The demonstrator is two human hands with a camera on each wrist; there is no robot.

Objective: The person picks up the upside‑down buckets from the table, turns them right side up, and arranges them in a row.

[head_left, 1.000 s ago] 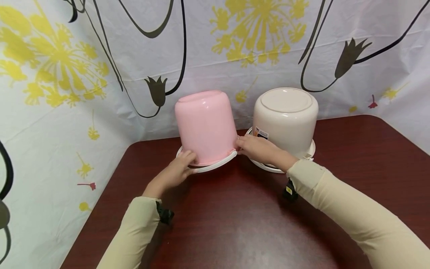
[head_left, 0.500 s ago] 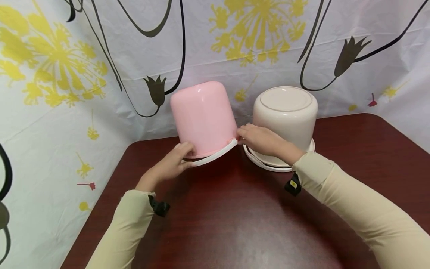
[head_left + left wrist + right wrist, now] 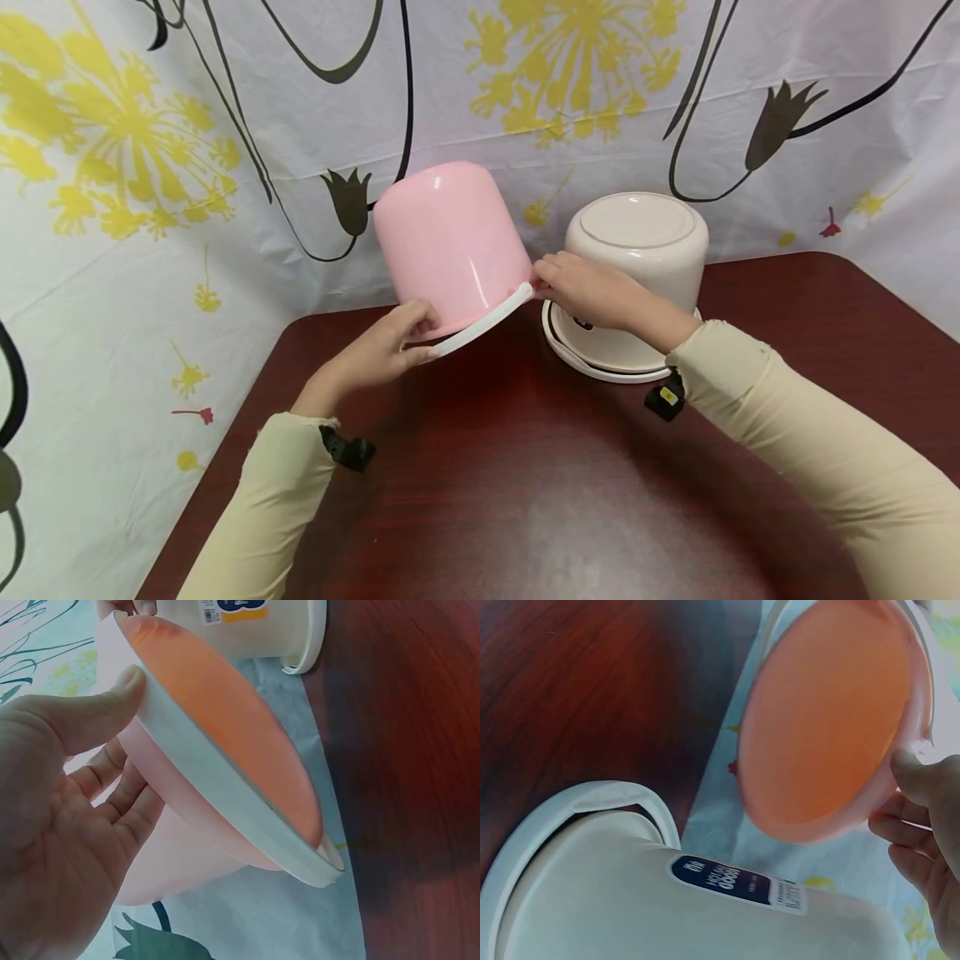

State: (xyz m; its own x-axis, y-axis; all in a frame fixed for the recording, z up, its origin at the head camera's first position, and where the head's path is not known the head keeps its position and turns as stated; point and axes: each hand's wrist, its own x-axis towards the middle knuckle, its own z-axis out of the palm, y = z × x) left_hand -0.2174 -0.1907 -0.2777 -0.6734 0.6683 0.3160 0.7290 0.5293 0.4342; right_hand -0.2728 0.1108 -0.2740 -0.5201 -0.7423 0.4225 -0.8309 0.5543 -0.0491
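A pink bucket, upside down and tilted, is held up off the table by both hands. Its white handle lies along the near side of the rim. My left hand grips the rim and handle at the left, thumb on the white handle and fingers on the pink wall in the left wrist view. At the other side my right hand pinches the rim near the handle's end. The bucket's inside shows in the right wrist view. Beside it a cream bucket stands upside down, partly behind my right hand.
The cream bucket's white handle lies round its rim on the dark red table. A label is on its wall. Behind the table hangs a white flowered cloth.
Both hands have raised the pink bucket from the table and tipped it further, its right side higher than its left. The cream bucket stays put.
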